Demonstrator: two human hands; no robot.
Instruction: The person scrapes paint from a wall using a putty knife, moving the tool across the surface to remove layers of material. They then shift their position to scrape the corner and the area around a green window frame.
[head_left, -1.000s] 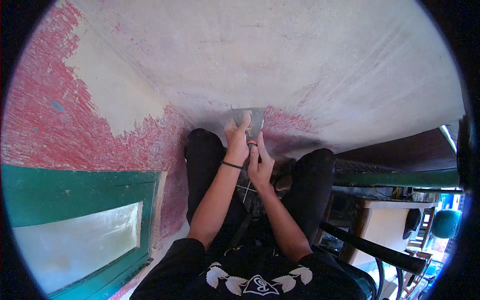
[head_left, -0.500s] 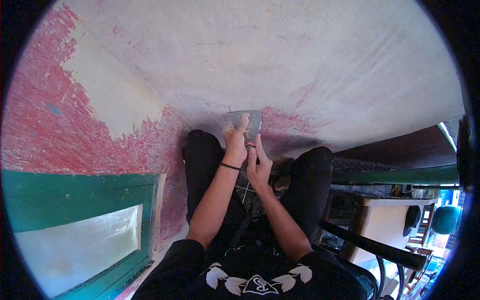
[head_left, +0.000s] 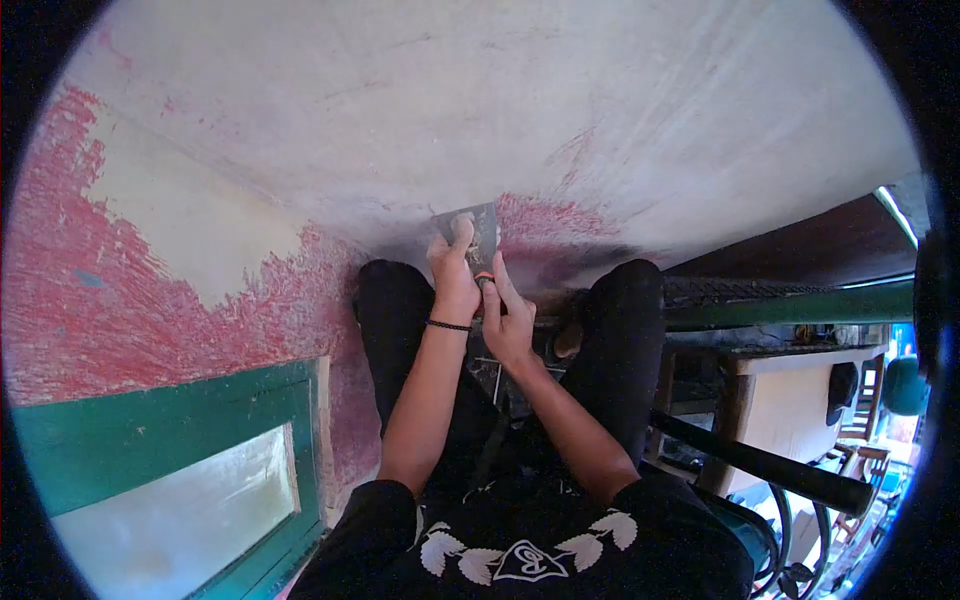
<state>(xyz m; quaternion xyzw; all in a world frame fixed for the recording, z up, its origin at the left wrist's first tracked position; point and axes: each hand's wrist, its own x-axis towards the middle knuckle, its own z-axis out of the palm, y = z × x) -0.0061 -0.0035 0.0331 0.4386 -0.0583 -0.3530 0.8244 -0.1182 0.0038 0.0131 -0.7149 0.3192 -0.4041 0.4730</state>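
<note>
A wide metal putty knife (head_left: 484, 226) lies flat against the pale wall (head_left: 480, 100), its blade at the edge of a red painted patch (head_left: 545, 218). My left hand (head_left: 453, 277) presses its fingers on the blade; a thin black band circles the wrist. My right hand (head_left: 505, 321) grips the orange-collared handle just below. Both arms reach forward between my black-trousered knees (head_left: 395, 290).
Scraped red paint (head_left: 150, 310) covers the wall at left above a green window frame (head_left: 170, 430) with frosted glass. A green rail (head_left: 790, 305) and a dark pipe (head_left: 770, 465) run at right, with a wooden table (head_left: 790, 400) and chairs beyond.
The knife and both hands have slid slightly up and left along the wall. My view has tilted, so the window and right-side furniture sit lower in the frame.
</note>
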